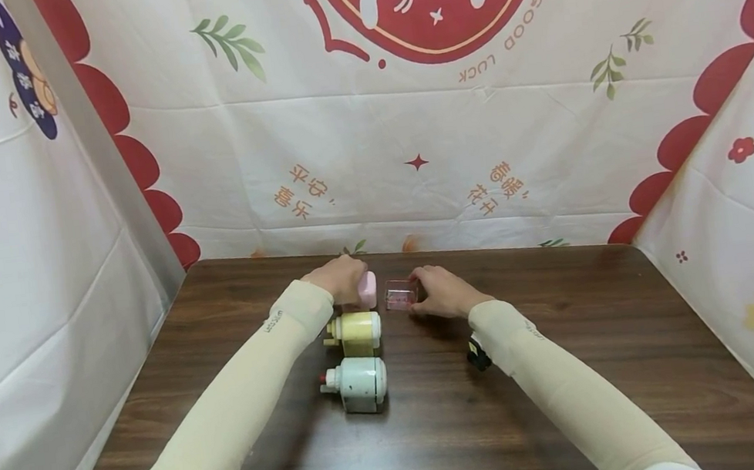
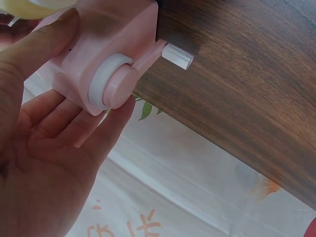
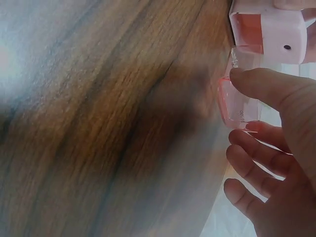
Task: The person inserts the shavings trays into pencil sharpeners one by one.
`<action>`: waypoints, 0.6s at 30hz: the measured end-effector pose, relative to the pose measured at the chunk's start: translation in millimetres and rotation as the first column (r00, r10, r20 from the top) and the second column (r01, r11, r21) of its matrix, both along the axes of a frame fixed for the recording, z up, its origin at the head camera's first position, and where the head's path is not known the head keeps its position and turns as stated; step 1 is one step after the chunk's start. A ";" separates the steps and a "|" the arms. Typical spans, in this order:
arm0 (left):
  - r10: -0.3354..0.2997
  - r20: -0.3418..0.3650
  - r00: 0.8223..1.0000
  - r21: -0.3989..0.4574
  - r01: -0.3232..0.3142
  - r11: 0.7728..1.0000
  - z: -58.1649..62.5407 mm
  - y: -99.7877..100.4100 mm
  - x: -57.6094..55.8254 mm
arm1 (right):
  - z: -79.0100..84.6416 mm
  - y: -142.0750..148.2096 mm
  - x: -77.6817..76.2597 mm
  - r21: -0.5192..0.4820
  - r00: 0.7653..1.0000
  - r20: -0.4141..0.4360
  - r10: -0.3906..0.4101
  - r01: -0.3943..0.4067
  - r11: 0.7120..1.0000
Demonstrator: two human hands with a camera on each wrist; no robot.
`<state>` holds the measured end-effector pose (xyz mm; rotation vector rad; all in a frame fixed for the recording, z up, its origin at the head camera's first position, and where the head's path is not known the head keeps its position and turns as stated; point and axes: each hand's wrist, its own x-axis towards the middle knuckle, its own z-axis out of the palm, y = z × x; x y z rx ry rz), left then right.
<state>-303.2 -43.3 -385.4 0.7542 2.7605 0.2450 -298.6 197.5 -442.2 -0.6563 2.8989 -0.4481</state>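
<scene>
My left hand [image 1: 338,278] grips a pink crank pencil sharpener [image 2: 116,37] near the far edge of the table. In the left wrist view the thumb lies on its body and a fingertip is by the round knob [image 2: 121,86]; the crank with its white ribbed handle [image 2: 177,56] sticks out beyond. My right hand [image 1: 449,292] pinches a clear pinkish shavings drawer [image 3: 242,101] between thumb and fingers, the other fingers loosely bent. The drawer's end lies right by the opening in the sharpener's body, as the right wrist view shows.
On the near side of the pink sharpener lie a yellow pencil sharpener [image 1: 358,332] and a mint green one [image 1: 363,384], in a row on the dark wooden table [image 1: 443,444]. Printed white cloth [image 1: 366,135] hangs behind the table and along both sides.
</scene>
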 end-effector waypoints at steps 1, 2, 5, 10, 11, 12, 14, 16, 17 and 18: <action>0.000 -0.001 1.000 -0.002 0.000 1.000 0.2 -0.1 0.2 | 0.2 -0.5 0.5 -0.005 1.000 -0.002 0.007 -0.007 1.000; 0.000 -0.001 1.000 -0.003 0.000 1.000 0.4 -0.1 0.6 | 0.3 -1.2 0.9 -0.010 1.000 -0.003 0.013 -0.013 1.000; -0.004 -0.003 1.000 -0.010 0.004 1.000 1.2 -0.1 1.0 | 0.4 -4.1 1.4 -0.015 0.999 -0.001 0.033 -0.033 0.999; -0.008 -0.005 1.000 -0.013 0.008 1.000 2.3 -0.2 1.2 | -2.3 -9.4 1.3 -0.008 0.999 -0.007 0.051 -0.051 0.999; -0.007 -0.003 1.000 -0.011 0.007 1.000 2.3 -0.3 1.3 | -3.3 -10.1 0.8 -0.007 0.999 -0.007 0.053 -0.053 0.999; -0.006 -0.003 1.000 -0.010 0.006 1.000 2.3 -0.3 1.3 | -4.2 -10.9 0.2 -0.006 0.998 -0.008 0.056 -0.056 0.998; -0.005 -0.001 1.000 -0.010 0.005 1.000 2.0 -0.4 1.2 | -6.1 -11.1 -3.1 -0.010 0.997 -0.002 0.071 -0.071 0.997; -0.008 -0.002 1.000 -0.011 0.008 1.000 1.7 -0.5 1.1 | -22.3 -6.3 -16.8 -0.031 0.995 -0.002 0.096 -0.096 0.995; -0.010 -0.004 1.000 -0.012 0.010 1.000 1.5 -0.5 0.9 | -32.9 -3.1 -24.7 -0.039 0.993 -0.020 0.113 -0.113 0.993; -0.012 -0.005 1.000 -0.013 0.012 1.000 1.3 -0.6 0.7 | -36.7 -2.5 -28.6 -0.040 0.993 -0.016 0.116 -0.117 0.992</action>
